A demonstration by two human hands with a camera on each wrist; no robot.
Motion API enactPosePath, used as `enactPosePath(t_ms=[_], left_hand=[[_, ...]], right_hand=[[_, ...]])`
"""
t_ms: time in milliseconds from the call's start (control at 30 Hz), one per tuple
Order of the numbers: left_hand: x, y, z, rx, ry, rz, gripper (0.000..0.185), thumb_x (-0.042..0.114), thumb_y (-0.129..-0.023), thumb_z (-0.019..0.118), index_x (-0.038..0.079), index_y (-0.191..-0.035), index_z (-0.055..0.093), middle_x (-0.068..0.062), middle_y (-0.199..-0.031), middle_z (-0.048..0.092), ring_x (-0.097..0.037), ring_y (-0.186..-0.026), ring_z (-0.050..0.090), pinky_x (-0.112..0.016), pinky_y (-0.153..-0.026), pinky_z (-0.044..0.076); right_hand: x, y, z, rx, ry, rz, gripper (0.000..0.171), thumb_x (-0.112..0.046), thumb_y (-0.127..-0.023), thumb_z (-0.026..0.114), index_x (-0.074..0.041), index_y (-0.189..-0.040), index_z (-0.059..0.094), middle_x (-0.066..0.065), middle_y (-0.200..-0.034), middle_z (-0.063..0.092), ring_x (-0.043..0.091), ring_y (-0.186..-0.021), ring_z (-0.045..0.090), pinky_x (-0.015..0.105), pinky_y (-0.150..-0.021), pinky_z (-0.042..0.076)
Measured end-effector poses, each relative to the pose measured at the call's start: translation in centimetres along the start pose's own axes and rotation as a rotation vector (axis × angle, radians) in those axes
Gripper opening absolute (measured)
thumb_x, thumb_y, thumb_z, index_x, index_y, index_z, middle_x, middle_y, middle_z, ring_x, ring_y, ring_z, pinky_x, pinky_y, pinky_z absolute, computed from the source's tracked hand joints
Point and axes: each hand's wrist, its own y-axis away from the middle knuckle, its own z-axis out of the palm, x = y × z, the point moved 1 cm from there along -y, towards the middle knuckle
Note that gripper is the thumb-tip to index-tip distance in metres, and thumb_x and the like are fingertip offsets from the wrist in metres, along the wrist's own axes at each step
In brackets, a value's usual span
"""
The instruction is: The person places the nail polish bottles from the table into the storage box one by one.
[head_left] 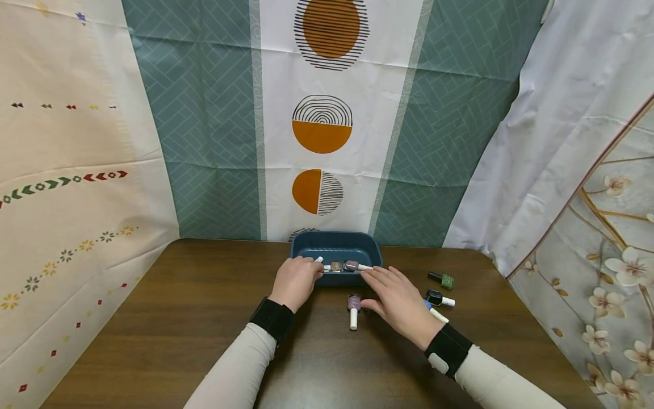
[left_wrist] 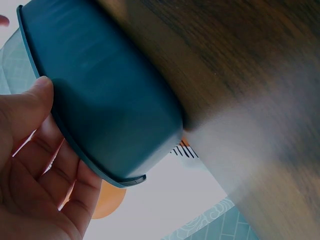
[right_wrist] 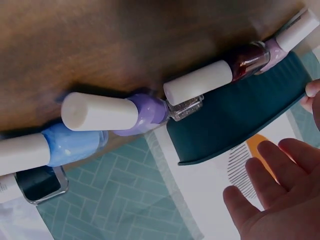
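A: What is the left hand [head_left: 295,279] doing?

B: It rests at the left front corner of the dark blue tray [head_left: 306,245], at the far middle of the brown desk [head_left: 204,307]. In the left wrist view the thumb lies on the tray's outer wall and the palm is open, fingers only lightly bent. In the head view a white cap [head_left: 319,259] shows at the fingertips, but I cannot tell if the fingers pinch it or only touch it.

A: And along the front rim of the tray?

B: Two nail polish bottles lie on their sides there: a brownish glitter bottle [head_left: 335,266], then a mauve bottle [head_left: 351,265] with its white cap pointing right, toward the other hand.

A: What is in front of the tray?

B: A purple bottle [head_left: 353,303] lies on the desk, its white cap pointing toward the person. It is just beside the thumb of the right hand.

A: How is the right hand [head_left: 401,304]?

B: It is spread, fingers straight and a little apart, gripping nothing. The fingertips are close to the cap of the mauve bottle at the tray's front right corner.

A: Anything further right?

B: A light blue bottle [head_left: 433,311] partly hidden under that hand, a black bottle [head_left: 435,297] just beyond it, and a green bottle [head_left: 443,279], all lying on the desk.
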Motion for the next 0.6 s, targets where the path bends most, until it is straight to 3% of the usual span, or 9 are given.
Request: enactPosePath(t_ms=[233,600], left_hand=[[0.0,0.0,0.0,0.01,0.008,-0.003,0.007,0.018,-0.1,0.085,0.015,-0.105,0.088,0.0,-0.09,0.079,-0.022,-0.082,0.068,-0.039,-0.081,0.057],[0.1,0.1,0.0,0.014,0.012,-0.009,0.007,0.019,-0.099,0.085,0.015,-0.104,0.088,0.0,-0.089,0.078,-0.022,-0.081,0.067,-0.039,-0.081,0.056]], right_hand=[[-0.1,1.1,0.5,0.044,0.017,-0.044,0.07,-0.043,-0.098,0.084,-0.004,-0.152,0.064,0.014,-0.152,0.066,0.033,-0.144,0.06,0.057,-0.125,0.038],[0.1,2.1,1.3,-0.01,-0.001,-0.05,0.067,-0.041,-0.097,0.086,-0.003,-0.148,0.067,0.013,-0.146,0.07,0.033,-0.14,0.063,0.057,-0.122,0.042]])
